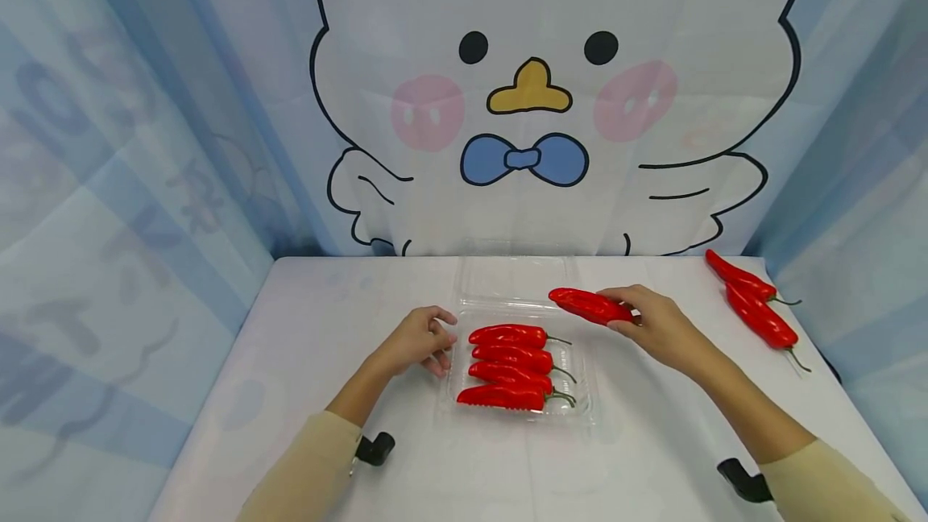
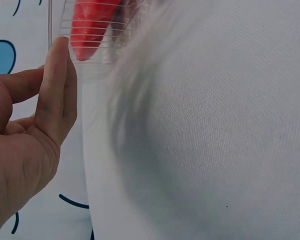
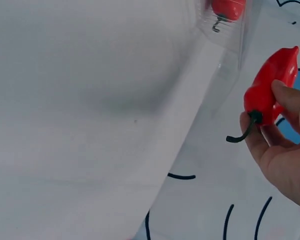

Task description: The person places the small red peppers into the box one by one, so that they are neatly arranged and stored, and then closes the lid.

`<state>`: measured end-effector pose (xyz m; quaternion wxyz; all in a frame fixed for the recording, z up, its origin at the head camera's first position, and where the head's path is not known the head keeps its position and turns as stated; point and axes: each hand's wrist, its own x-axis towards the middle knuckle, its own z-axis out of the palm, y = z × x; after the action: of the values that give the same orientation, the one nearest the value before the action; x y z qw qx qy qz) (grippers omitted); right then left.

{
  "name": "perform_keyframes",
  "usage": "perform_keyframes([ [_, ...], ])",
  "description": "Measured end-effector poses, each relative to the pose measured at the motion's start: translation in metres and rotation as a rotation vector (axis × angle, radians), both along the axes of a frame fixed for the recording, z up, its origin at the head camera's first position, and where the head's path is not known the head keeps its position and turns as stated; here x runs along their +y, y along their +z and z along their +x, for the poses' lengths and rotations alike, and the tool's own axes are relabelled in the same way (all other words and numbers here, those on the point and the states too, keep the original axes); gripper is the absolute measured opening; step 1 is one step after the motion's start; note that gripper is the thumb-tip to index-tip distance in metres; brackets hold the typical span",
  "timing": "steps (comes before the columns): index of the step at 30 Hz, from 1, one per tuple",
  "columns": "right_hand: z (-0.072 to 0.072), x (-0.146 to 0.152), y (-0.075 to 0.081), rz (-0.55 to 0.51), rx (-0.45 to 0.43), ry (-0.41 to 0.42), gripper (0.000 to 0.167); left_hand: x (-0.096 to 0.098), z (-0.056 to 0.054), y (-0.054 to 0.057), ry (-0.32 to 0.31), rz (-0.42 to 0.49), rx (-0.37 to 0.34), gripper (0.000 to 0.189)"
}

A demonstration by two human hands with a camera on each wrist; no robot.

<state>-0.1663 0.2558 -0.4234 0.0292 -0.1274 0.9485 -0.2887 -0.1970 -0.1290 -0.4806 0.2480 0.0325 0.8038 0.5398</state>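
Note:
A clear plastic clamshell box (image 1: 589, 405) lies opened on the table, its lid (image 1: 518, 276) folded back toward the curtain. Several red chili peppers (image 1: 511, 398) lie side by side in it, stems to the right. My right hand (image 1: 656, 327) holds another red chili pepper (image 1: 586, 304) above the box's back right corner, pinched near the stem end; the green stem (image 3: 247, 131) shows in the right wrist view. At the box's left wall is my left hand (image 1: 419, 340), fingers loosely bent and holding nothing. Its fingertips are at the wall, but whether they touch it I cannot tell.
Two more red chili peppers (image 1: 761, 314) lie at the table's back right edge, stems pointing right. A printed curtain (image 1: 532, 208) hangs behind the white table (image 1: 319, 304), with blue curtains at both sides.

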Motion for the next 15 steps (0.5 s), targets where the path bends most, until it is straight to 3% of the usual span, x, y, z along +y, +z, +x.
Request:
perform_keyframes([
  [15, -0.008, -0.029, -0.004, -0.023, 0.022, 0.094, 0.046, -0.001, -0.001, 0.001, -0.006, 0.003, -0.006, 0.036],
])
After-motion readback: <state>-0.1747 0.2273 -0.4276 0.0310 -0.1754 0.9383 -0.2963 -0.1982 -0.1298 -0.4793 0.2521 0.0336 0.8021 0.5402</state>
